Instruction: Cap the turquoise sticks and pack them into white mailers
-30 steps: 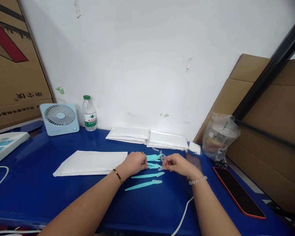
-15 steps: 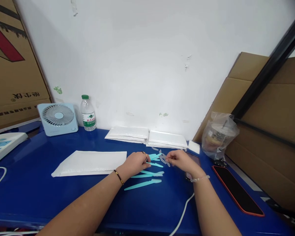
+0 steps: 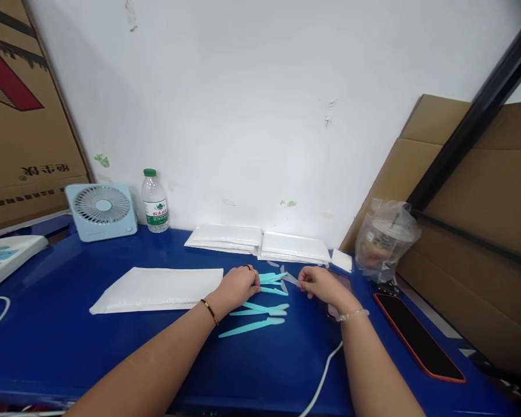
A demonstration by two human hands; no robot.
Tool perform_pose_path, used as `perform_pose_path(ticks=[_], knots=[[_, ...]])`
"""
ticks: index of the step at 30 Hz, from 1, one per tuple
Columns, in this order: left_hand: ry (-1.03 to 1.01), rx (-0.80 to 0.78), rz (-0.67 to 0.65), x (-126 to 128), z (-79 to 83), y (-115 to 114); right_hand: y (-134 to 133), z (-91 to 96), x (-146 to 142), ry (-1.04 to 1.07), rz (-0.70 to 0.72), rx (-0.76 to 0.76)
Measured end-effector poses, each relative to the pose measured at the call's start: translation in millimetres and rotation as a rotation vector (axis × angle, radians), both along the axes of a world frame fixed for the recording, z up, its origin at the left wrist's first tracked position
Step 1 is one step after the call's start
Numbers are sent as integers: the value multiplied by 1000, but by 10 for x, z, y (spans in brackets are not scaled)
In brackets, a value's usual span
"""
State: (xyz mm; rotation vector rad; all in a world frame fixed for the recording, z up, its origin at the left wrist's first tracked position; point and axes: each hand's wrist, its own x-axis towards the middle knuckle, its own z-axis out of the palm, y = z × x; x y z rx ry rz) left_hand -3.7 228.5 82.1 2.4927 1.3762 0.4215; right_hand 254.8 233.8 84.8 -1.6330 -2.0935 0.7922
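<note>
Several slim teal plastic razors (image 3: 260,313) lie on the blue table (image 3: 69,336) between my hands, with small clear caps (image 3: 286,281) beside them. My left hand (image 3: 238,285) is curled, its fingers closed on the handles of a few teal razors (image 3: 271,279). My right hand (image 3: 319,285) is pinched shut just right of the caps; what its fingertips hold is too small to name. A white padded envelope (image 3: 158,288) lies flat to the left of my left hand.
Stacked white envelopes (image 3: 260,243) lie against the wall. A small fan (image 3: 101,209) and water bottle (image 3: 155,201) stand at back left. A phone (image 3: 417,341), a bagged drink cup (image 3: 384,238) and cardboard sit at right. A white cable (image 3: 323,379) crosses the front edge.
My right hand has drawn slightly right, away from the left. One loose razor now lies nearer the pair in front. The view shifted a little.
</note>
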Motion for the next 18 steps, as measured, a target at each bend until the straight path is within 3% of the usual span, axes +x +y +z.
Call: perform_pose_path(ticks=[5, 10, 13, 18], knots=[[-177, -80, 23, -26, -35, 23, -43, 159, 7, 281, 9, 64], [-335, -176, 61, -37, -81, 72, -79, 245, -61, 612, -105, 63], [-388, -211, 62, -35, -98, 96, -91, 254, -91, 638, -165, 113], [-448, -254, 67, -27, -79, 99, -84, 215, -140, 577, -140, 86]])
